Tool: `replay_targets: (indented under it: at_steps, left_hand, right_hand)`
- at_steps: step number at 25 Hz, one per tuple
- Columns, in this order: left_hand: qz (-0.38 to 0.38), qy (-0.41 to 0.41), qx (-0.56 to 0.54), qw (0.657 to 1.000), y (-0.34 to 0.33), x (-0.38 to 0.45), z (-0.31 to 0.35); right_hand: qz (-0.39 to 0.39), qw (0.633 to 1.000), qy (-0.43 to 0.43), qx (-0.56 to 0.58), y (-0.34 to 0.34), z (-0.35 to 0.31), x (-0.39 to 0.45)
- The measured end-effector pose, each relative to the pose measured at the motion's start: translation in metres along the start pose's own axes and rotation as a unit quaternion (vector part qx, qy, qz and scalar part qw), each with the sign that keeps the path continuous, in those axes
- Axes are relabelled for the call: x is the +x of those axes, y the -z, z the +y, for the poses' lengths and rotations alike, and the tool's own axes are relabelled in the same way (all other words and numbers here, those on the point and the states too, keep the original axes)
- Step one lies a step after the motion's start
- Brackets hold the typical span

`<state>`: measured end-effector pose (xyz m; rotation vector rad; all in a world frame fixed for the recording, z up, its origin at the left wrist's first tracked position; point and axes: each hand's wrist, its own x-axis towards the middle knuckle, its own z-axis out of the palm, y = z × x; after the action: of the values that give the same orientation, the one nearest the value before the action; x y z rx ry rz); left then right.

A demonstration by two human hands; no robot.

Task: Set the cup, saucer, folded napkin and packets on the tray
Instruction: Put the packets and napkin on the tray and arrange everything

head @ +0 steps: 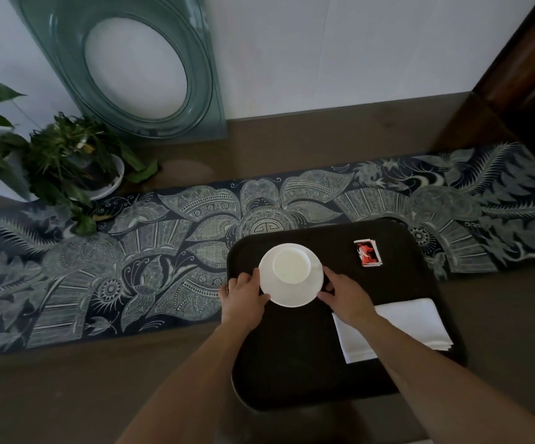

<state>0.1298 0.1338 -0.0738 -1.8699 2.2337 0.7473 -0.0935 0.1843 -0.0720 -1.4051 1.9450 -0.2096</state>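
Observation:
A white cup (291, 263) stands on a white saucer (287, 294) over the far left part of the black tray (291, 363). My left hand (243, 298) grips the saucer's left rim and my right hand (344, 294) pinches its right rim. Whether the saucer rests on the tray or is lifted I cannot tell. A folded white napkin (416, 322) lies on the tray's right side, partly under my right forearm. Red and white packets (368, 253) lie in a small stack at the tray's far right.
The tray sits on a brown table over a dark blue patterned runner (131, 251). A potted plant (67, 168) stands at the far left, and a green glass panel (138, 65) leans on the white wall behind it. Dark wooden furniture (522, 75) rises at the far right.

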Motion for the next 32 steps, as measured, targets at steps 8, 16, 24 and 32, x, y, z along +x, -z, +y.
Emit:
replay_targets:
  at_steps: [8,16,24,32]
  left_hand:
    - [0.118,0.059,-0.045,0.99,-0.013,-0.043,0.015]
    - [-0.015,0.025,-0.092,0.995,-0.033,-0.062,0.075]
    - [-0.007,0.028,-0.064,0.998,-0.06,-0.054,0.13]
    - [0.005,0.038,-0.07,0.997,-0.076,-0.048,0.137]
  right_hand:
    - [0.004,0.971,0.013,-0.241,0.014,0.053,-0.034]
    - [-0.002,0.942,0.081,-0.324,0.062,0.117,-0.053]
    - [0.008,0.924,0.123,-0.362,0.097,0.174,-0.053]
    - [0.023,0.928,0.119,-0.353,0.101,0.179,-0.041]
